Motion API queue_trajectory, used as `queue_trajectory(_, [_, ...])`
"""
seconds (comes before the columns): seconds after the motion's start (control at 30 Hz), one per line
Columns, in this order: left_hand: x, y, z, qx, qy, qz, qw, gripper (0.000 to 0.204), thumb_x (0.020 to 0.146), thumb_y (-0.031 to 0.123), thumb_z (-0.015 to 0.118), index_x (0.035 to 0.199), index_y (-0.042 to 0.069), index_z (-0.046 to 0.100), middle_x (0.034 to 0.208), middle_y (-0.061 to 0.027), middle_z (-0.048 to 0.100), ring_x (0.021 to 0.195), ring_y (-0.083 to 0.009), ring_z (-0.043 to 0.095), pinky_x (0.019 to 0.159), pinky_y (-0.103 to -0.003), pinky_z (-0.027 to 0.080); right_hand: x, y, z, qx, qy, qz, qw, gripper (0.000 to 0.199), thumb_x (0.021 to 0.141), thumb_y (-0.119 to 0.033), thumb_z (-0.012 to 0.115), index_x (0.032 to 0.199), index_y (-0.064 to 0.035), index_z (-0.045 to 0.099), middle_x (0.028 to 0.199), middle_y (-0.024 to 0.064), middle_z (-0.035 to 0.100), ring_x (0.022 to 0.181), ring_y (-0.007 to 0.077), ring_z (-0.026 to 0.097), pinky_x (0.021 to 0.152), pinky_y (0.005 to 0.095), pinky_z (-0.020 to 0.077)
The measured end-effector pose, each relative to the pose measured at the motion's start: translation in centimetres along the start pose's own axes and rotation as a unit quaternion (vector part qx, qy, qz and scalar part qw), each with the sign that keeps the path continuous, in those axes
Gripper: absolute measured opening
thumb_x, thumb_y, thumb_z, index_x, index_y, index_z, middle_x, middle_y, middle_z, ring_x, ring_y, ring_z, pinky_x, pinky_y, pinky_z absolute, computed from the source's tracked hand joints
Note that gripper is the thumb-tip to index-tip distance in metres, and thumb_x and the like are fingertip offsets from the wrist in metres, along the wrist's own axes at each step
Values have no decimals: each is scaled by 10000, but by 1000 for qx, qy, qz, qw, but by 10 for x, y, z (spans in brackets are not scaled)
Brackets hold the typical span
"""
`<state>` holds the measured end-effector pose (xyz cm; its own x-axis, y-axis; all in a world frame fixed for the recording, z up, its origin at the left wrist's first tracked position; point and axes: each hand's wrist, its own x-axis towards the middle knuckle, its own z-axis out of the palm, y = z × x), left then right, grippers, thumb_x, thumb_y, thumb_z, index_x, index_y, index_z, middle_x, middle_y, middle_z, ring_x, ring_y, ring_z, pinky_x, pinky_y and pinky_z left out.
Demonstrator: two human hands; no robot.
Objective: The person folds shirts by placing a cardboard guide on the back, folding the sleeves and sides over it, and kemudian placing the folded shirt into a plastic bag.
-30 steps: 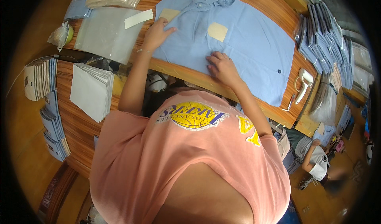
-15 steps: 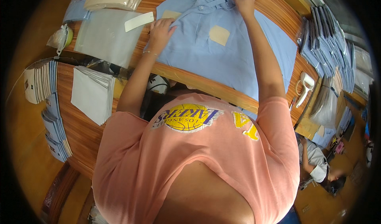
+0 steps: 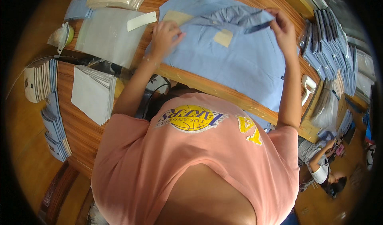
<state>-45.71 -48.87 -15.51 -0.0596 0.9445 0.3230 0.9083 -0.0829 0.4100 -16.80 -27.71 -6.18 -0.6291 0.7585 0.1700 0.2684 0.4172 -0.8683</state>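
A light blue shirt [image 3: 235, 67] lies spread over the wooden table in front of me. My right hand [image 3: 284, 33] pinches the end of a lifted, gathered edge of it, which looks like a collar or front band and shows darker cloth inside. My left hand [image 3: 163, 37] is over the shirt's left side, its fingers loosely bent, thumb apart, slightly blurred, with nothing visible in it. Near the middle of the cloth is a small cream patch [image 3: 223, 37]. Another cream piece [image 3: 177, 17] shows beyond my left hand.
Left of the shirt lie a white card strip [image 3: 141, 21], clear plastic sleeves [image 3: 105, 37] and a stack of white sheets [image 3: 92, 93]. Folded blue shirts [image 3: 325, 41] are piled at right, near a white handheld tool [image 3: 308, 87]. Another person [image 3: 321, 165] is at lower right.
My right hand has moved right and nearer, drawing the gathered edge of the shirt with it. The left hand has risen slightly and shifted a little right.
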Motion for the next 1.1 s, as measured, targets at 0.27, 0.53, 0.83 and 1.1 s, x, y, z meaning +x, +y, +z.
queue_trajectory(0.27, [-47, 23, 22, -645, -206, -460, 574, 594, 943, 513, 323, 1199, 4, 491, 1131, -166, 570, 1028, -242, 561, 946, -340, 398, -121, -37, -6, -66, 29, -28, 997, 349, 662, 146, 457, 899, -31, 642, 1049, 102, 535, 1012, 236, 528, 809, 299, 432])
queue_trajectory(0.53, [-72, -2, 27, -761, 0, -515, 395, 451, 889, 222, 546, 1248, -10, 401, 1283, -189, 425, 1213, -302, 406, 1013, -449, 358, -246, 54, 26, -92, 28, 187, 978, 398, 600, 214, 439, 838, -23, 652, 1102, 132, 499, 1046, 288, 524, 860, 316, 433])
queue_trajectory(0.83, [-96, -20, -4, -715, 59, -581, 383, 427, 910, 132, 475, 1259, -65, 328, 1313, -211, 379, 1250, -338, 352, 1076, -464, 294, -256, 49, 38, -195, 59, 127, 971, 433, 639, 144, 469, 997, -24, 644, 1191, 170, 509, 1106, 339, 497, 909, 353, 422])
queue_trajectory(1.1, [-99, -21, -58, -676, 115, -616, 388, 514, 908, 195, 500, 1296, -54, 272, 1308, -217, 354, 1242, -324, 356, 1054, -473, 316, -254, 46, 31, -278, -4, 128, 952, 391, 651, 18, 554, 1010, -95, 661, 1188, 153, 525, 1062, 330, 508, 910, 393, 404])
